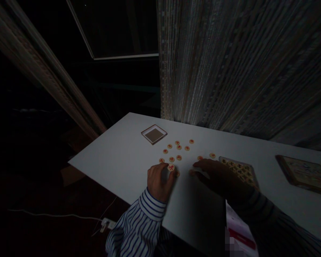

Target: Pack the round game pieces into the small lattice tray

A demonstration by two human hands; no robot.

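My left hand (159, 182) pinches a round xiangqi piece (171, 167) with a red character between thumb and fingers, tilted toward me. Another piece (177, 174) lies partly hidden beside its thumb. My right hand (216, 176) hovers low over the white table, thumb and forefinger apart, with a dim piece (191, 172) at the fingertips; whether they touch it is hard to make out. Beyond both hands lie several loose red-marked pieces (179, 157). A tray of dark-marked pieces (239, 169) sits partly behind my right hand.
A shallow square box part (154, 134) stands at the far left of the white table (109, 153). To the right lies a picture-covered lid (306, 175). Curtains (203, 64) hang behind the table. A power strip (107, 224) with a white cable is below left.
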